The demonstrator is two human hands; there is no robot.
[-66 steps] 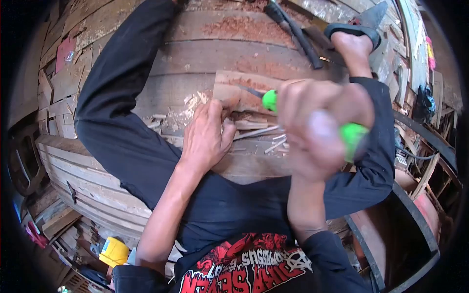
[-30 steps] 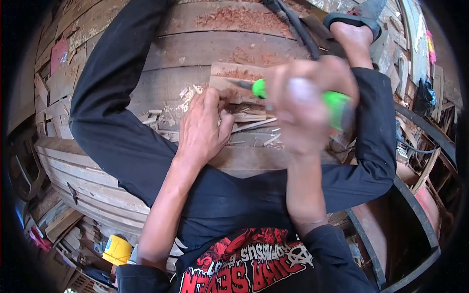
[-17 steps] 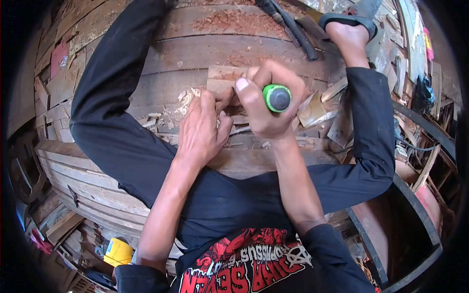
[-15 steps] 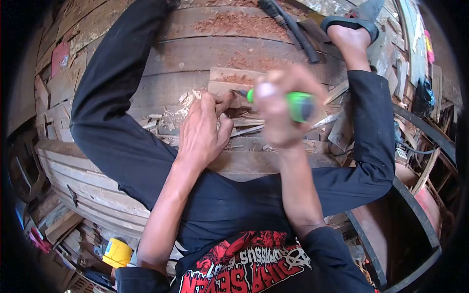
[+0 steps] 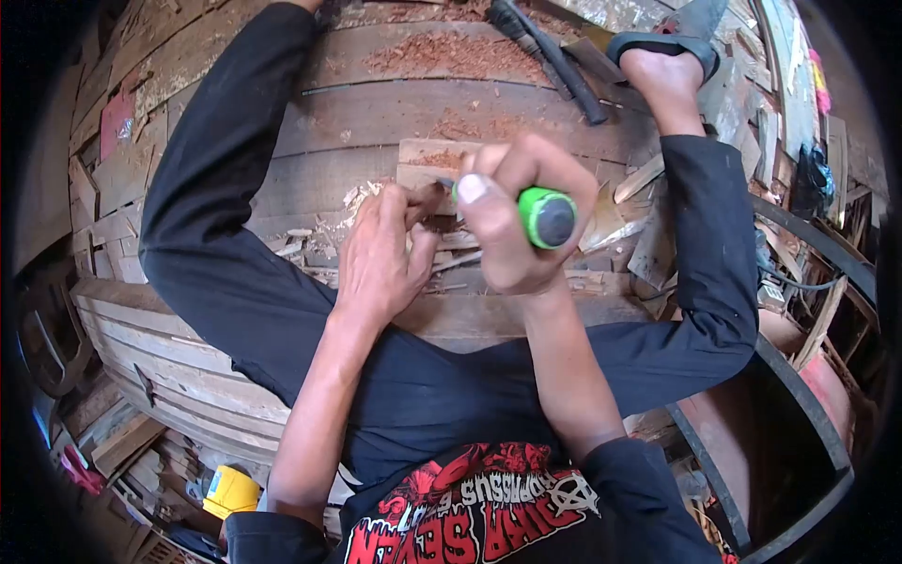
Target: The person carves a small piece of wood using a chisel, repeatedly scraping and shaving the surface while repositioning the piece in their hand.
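Note:
My right hand [image 5: 517, 211] is closed around the green handle of a chisel [image 5: 547, 218] whose black butt faces me. Its short dark blade reaches left to the fingertips of my left hand [image 5: 383, 249]. Those fingers are curled and pressed down on a small dark reddish piece of wood [image 5: 429, 200], most of it hidden under them. Just beyond lies a flat pale board [image 5: 423, 155] with reddish dust on it. Pale shavings [image 5: 360, 195] are heaped by the left fingertips.
Black-handled tools [image 5: 554, 61] lie on the plank floor [image 5: 366, 113] ahead, near red-brown sawdust [image 5: 451, 52]. My bent legs flank the work spot. Wood scraps and a black metal frame [image 5: 808, 404] are at the right; a yellow container [image 5: 230, 491] stands at lower left.
My right hand has moved left and slightly down with the chisel, bringing the blade closer to my left fingertips. The left hand has shifted only slightly.

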